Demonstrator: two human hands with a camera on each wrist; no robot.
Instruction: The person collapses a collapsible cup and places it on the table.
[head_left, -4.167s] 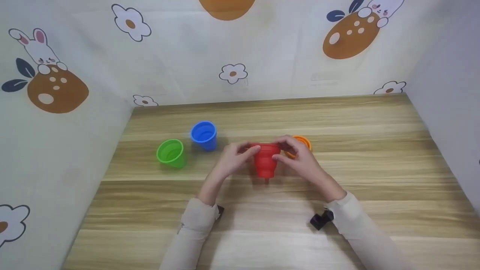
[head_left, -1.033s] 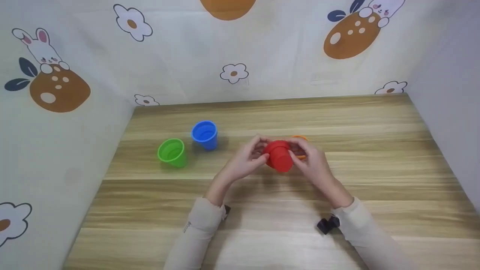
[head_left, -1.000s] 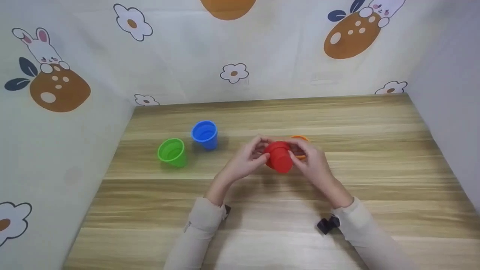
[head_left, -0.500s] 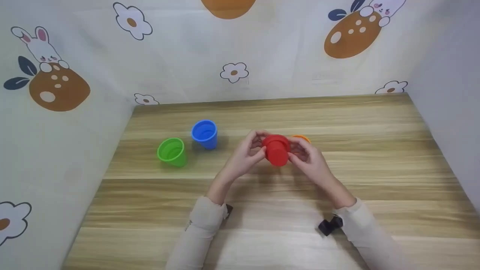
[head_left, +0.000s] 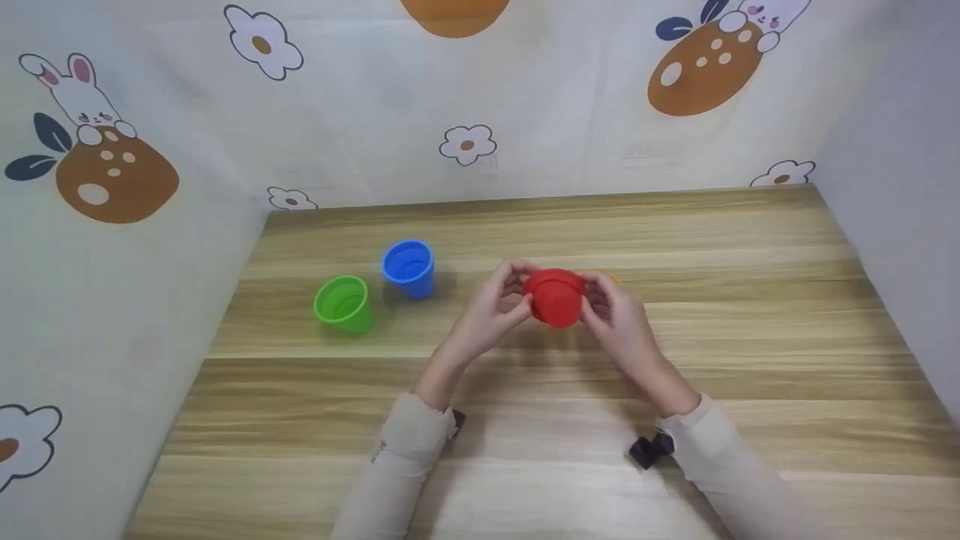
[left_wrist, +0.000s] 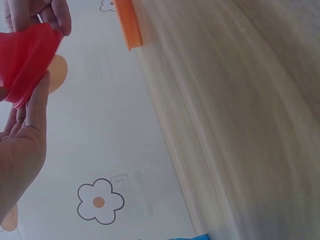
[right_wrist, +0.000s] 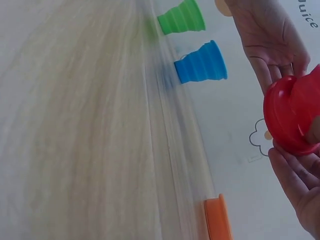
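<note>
Bearings are taken from the red cup (head_left: 559, 300), with twelve toward the back wall. Nearest are two pale sleeves (head_left: 386, 480), one between seven and eight o'clock, the other between four and five; a black device (head_left: 651, 450) sits at the right cuff. Next, both hands are engaged: the left hand (head_left: 495, 307) pinches the red cup at nine o'clock, the right hand (head_left: 619, 319) at three, thumbs on the near face. The cup is held clear of the table (head_left: 300, 427), tilted, its narrow base turned toward the person. The orange cup (right_wrist: 218, 219) sits low on the table between two and three o'clock, mostly hidden behind the right hand. The green cup (head_left: 343, 306) stands upright at nine o'clock, well apart. The blue cup (head_left: 410, 270), also upright, stands between nine and ten, near the green, not touching. Farthest, the back wall (head_left: 367, 112) bears printed flowers.
</note>
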